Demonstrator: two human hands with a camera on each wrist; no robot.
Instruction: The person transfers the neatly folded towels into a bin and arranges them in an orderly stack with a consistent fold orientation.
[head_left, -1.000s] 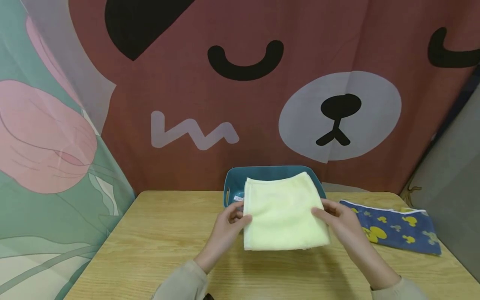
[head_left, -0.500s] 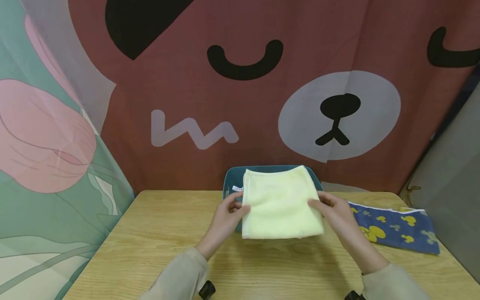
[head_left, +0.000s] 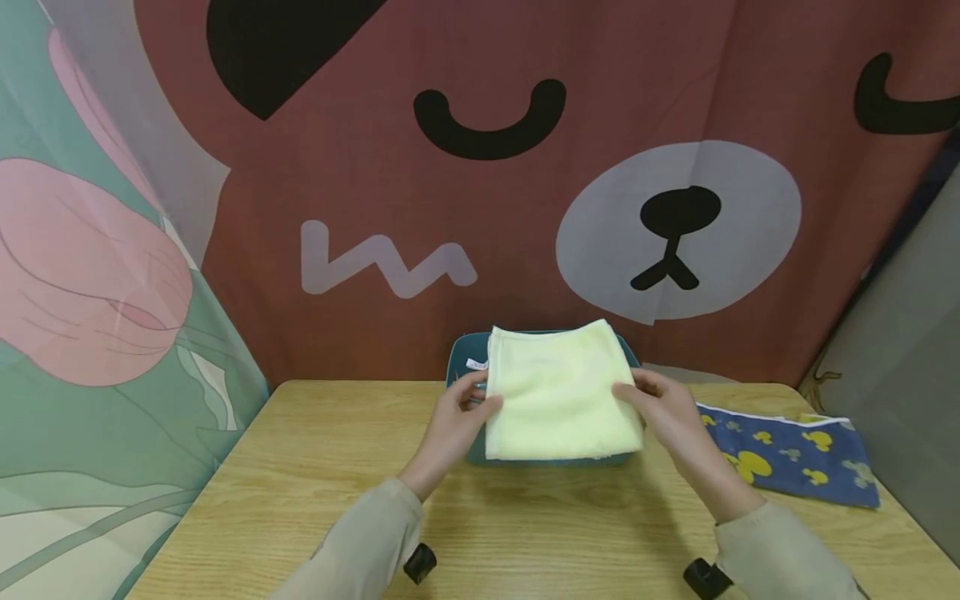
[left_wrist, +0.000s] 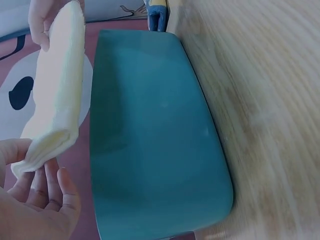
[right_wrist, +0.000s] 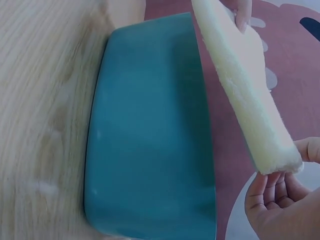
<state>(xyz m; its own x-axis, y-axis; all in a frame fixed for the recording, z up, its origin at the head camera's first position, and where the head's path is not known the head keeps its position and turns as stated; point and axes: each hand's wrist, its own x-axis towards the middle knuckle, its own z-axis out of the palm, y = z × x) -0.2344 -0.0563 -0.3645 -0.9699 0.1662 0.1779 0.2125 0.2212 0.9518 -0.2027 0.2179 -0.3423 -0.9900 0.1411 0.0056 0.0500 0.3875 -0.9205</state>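
A pale yellow towel, folded into a thick square, is held up by its two sides above a teal basket. My left hand pinches its left edge, thumb on the upper face and fingers beneath. On the opposite edge, my right hand pinches it the same way. Both wrist views show the folded layers of the towel apart from the basket's rim. In the head view the towel covers most of the basket, so its inside is largely hidden; a small white label shows at the left.
A blue cloth with yellow mouse-head shapes lies flat at the right of the wooden table. Behind the table hangs a brown curtain with a bear face. A grey panel borders the right side.
Both hands have carried the towel away from the body, farther over the basket. More of the basket's front wall shows below the towel. The blue cloth stays in place.
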